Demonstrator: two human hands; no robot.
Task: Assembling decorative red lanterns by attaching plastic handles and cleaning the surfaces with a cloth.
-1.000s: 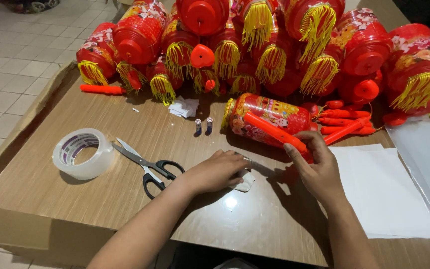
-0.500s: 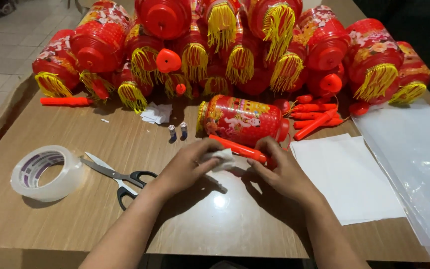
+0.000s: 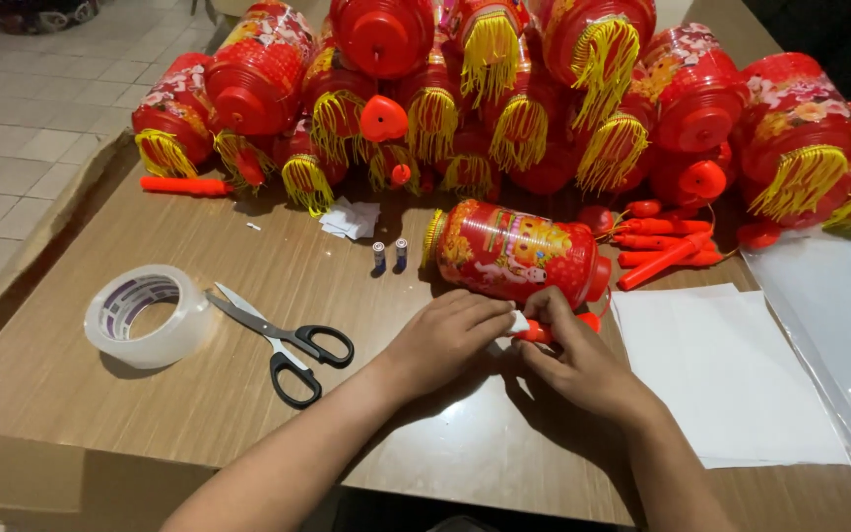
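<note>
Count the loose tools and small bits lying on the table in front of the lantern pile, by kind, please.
Tape roll: 1
Scissors: 1
Small batteries: 2
White paper sheets: 1 stack
Lantern lying apart from the pile: 1
Total: 6

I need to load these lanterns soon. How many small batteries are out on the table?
2. Both batteries stand upright side by side on the wooden table, one just left of the other, beside the lying lantern. More may be hidden under the hands or the lantern pile.
</note>
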